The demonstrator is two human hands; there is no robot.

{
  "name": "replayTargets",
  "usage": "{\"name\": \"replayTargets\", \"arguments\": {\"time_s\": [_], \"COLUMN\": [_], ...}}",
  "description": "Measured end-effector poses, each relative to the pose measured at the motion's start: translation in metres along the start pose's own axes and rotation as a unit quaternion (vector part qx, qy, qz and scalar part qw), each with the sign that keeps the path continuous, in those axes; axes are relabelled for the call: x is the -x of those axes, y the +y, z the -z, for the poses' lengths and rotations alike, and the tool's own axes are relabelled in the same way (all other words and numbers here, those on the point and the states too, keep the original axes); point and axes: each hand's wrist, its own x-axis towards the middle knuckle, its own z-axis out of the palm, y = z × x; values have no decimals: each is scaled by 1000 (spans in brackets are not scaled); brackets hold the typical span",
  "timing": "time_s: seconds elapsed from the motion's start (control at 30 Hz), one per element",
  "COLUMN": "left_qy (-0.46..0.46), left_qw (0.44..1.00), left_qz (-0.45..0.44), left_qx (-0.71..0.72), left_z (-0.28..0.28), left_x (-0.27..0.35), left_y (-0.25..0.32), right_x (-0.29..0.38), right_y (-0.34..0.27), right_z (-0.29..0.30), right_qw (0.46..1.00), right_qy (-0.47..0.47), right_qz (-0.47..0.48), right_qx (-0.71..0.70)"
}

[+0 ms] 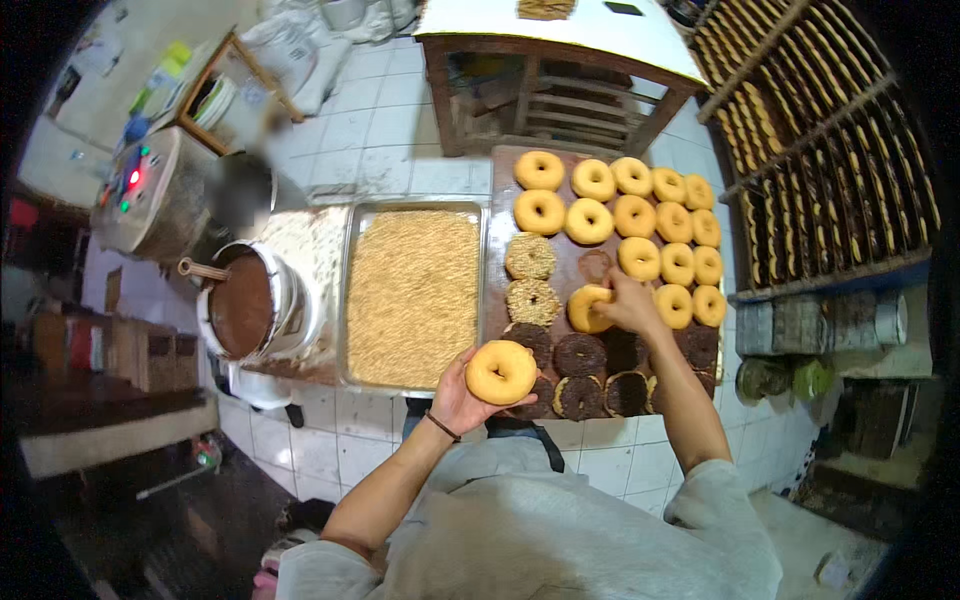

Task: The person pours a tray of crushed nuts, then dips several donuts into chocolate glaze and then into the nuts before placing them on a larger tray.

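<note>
A plain ring doughnut (501,373) rests in my left hand (465,390), near the front edge of a brown tray (499,180). My right hand (628,304) touches another plain doughnut (589,309) on that tray, fingers at its right side; whether they grip it is unclear. Rows of plain doughnuts (589,221) lie behind and to the right. Doughnuts with pale chopped topping (532,301) sit at the tray's left, and dark-topped doughnuts (580,355) at its front, partly behind my right forearm. Left of them is a metal tray (484,300) of light brown crumbs (412,292).
A bucket of brown coating (244,304) with a wooden-handled tool (202,270) stands at the left, beside a steel machine (161,195). A white-topped table (480,19) is beyond. Racks of filled baked goods (825,150) stand at the right.
</note>
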Motion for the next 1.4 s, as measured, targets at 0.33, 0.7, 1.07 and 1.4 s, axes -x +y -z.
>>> {"name": "replayTargets", "arguments": {"time_s": [0.33,0.7,1.07,1.4], "left_qy": [67,104,113,2], "left_qw": [987,953,907,889], "left_qz": [-145,-271,-393,-452], "left_qx": [-12,-85,-100,72], "left_z": [34,45,104,114], "left_x": [50,244,394,422], "left_y": [29,145,190,236], "right_x": [102,93,-54,-42], "right_y": [-190,-422,-577,-625], "right_z": [-118,-185,-322,-271], "right_qw": [920,879,877,846], "right_qy": [-23,-202,-40,-187], "right_qz": [372,412,419,436], "right_qx": [119,131,232,244]}}
